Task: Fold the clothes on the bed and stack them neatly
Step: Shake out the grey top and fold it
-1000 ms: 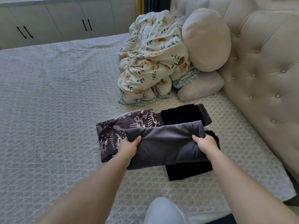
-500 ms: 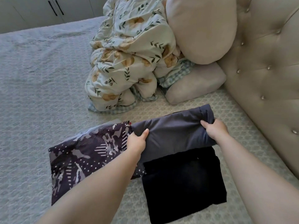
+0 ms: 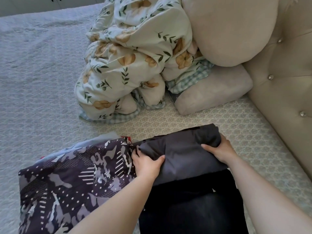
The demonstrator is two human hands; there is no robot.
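Observation:
A folded dark grey garment (image 3: 184,154) lies across the far end of a folded black garment (image 3: 194,210) on the bed. My left hand (image 3: 146,164) grips the grey garment's left end, thumb on top. My right hand (image 3: 217,149) holds its right end, fingers wrapped around the rolled edge. To the left lies a folded purple camouflage-print garment (image 3: 67,181), touching the grey one, with a light grey piece (image 3: 103,139) peeking out behind it.
A bundled floral duvet (image 3: 131,56) with checked lining sits beyond the clothes. A round beige cushion (image 3: 228,27) and a flat pillow (image 3: 212,92) lean against the tufted headboard (image 3: 283,81) on the right. The grey bedspread (image 3: 37,73) stretches away to the left.
The view has closed in on the clothes. Both hands carried the grey garment forward over the black one and pressed it lower; the grip on each end is unchanged.

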